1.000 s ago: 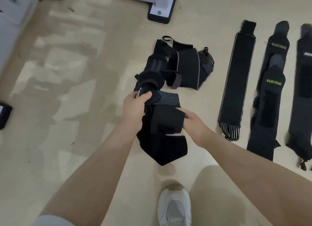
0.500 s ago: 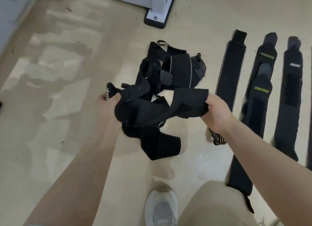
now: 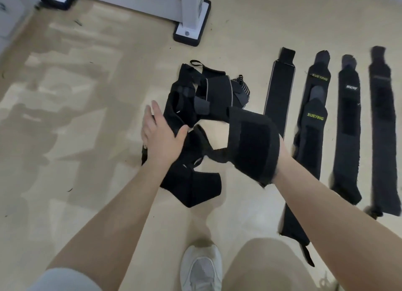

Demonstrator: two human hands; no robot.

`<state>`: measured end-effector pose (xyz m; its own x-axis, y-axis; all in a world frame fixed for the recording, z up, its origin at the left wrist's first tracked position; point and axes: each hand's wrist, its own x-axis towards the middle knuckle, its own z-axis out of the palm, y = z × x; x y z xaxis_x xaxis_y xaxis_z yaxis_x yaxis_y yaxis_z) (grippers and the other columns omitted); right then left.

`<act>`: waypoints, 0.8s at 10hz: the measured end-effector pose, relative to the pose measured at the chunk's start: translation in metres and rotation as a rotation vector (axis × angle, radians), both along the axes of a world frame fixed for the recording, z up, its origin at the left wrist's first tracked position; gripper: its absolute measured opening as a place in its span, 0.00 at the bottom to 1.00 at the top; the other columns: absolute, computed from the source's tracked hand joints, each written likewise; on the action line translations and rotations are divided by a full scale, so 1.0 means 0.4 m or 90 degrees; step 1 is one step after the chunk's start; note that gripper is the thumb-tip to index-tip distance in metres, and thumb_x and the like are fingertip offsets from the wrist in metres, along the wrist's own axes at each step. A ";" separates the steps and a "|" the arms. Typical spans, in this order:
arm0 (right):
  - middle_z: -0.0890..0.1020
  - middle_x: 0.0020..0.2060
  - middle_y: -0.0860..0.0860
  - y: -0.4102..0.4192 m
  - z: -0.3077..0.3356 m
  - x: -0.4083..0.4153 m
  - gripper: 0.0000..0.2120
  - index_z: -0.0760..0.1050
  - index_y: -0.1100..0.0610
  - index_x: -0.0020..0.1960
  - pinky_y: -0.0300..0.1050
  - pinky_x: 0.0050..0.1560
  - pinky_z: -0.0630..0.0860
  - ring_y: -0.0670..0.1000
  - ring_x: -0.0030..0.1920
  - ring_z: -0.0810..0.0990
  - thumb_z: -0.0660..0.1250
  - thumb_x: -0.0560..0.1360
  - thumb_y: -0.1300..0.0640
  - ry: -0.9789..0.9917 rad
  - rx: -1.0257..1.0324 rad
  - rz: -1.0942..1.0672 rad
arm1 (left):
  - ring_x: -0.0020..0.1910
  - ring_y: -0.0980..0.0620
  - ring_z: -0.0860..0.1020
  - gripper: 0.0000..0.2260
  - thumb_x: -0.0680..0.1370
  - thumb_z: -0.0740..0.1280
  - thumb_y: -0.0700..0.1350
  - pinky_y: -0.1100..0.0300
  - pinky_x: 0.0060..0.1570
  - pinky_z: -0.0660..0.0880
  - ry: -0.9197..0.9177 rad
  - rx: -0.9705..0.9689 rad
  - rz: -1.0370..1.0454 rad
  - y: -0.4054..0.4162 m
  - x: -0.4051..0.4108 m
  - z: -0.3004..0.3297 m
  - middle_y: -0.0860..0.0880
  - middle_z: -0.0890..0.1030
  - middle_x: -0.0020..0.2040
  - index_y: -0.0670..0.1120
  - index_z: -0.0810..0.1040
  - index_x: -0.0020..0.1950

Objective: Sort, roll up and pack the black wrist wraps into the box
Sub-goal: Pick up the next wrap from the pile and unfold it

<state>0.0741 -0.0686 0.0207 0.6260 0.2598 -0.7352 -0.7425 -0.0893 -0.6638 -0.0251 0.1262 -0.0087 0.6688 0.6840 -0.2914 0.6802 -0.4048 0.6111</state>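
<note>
Left hand (image 3: 162,136): fingers straight, pressing our tangled pile (image 3: 195,108).
Right hand (image 3: 280,158): mostly hidden; seems to hold the lifted wrap (image 3: 252,143).
Risk: snagged hook patches (likely) drag the pile onto the 4 sorted strips (image 3: 279,88).

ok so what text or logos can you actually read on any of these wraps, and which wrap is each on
"XUEYING" in yellow-green, upper print on the second laid-out wrap, near its top end.
"XUEYING" in yellow-green, lower print on that same wrap, partway down it.
White logo on the third laid-out wrap: too blurred to read.
Faint mark on the fourth laid-out wrap: too blurred to read.
No text shows on the first laid-out wrap, or on the wrap held by the right hand.
</note>
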 end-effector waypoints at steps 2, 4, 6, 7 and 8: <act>0.82 0.42 0.55 0.068 0.089 -0.048 0.09 0.76 0.56 0.47 0.49 0.44 0.79 0.56 0.44 0.80 0.58 0.79 0.56 0.077 0.040 -0.128 | 0.63 0.62 0.72 0.24 0.73 0.59 0.57 0.64 0.64 0.69 -0.257 -0.399 -0.210 -0.160 -0.032 0.175 0.59 0.75 0.62 0.52 0.68 0.67; 0.82 0.36 0.51 0.077 0.089 -0.041 0.09 0.77 0.54 0.41 0.50 0.50 0.77 0.55 0.43 0.80 0.62 0.77 0.58 0.019 0.004 -0.162 | 0.52 0.54 0.79 0.13 0.75 0.69 0.49 0.54 0.55 0.77 -0.111 -0.286 -0.200 -0.124 -0.053 0.132 0.51 0.81 0.51 0.47 0.75 0.57; 0.75 0.36 0.49 0.062 0.057 -0.025 0.10 0.71 0.56 0.39 0.39 0.36 0.69 0.49 0.37 0.72 0.59 0.78 0.59 -0.039 -0.131 -0.152 | 0.42 0.57 0.78 0.06 0.78 0.66 0.45 0.74 0.42 0.72 -0.178 -0.119 -0.079 -0.096 -0.067 0.146 0.52 0.81 0.41 0.46 0.81 0.47; 0.71 0.33 0.50 0.053 0.044 -0.021 0.11 0.69 0.57 0.38 0.41 0.32 0.63 0.49 0.34 0.67 0.60 0.78 0.55 -0.183 -0.206 -0.073 | 0.49 0.51 0.80 0.09 0.78 0.64 0.48 0.57 0.54 0.75 -0.153 -0.347 0.043 -0.074 -0.071 0.144 0.49 0.83 0.45 0.46 0.81 0.48; 0.75 0.39 0.53 0.042 0.011 -0.014 0.11 0.74 0.59 0.44 0.42 0.36 0.66 0.51 0.40 0.71 0.58 0.80 0.53 -0.323 -0.304 0.023 | 0.57 0.46 0.79 0.13 0.78 0.63 0.51 0.45 0.62 0.72 -0.073 -0.581 0.089 -0.070 -0.059 0.147 0.47 0.83 0.53 0.46 0.81 0.55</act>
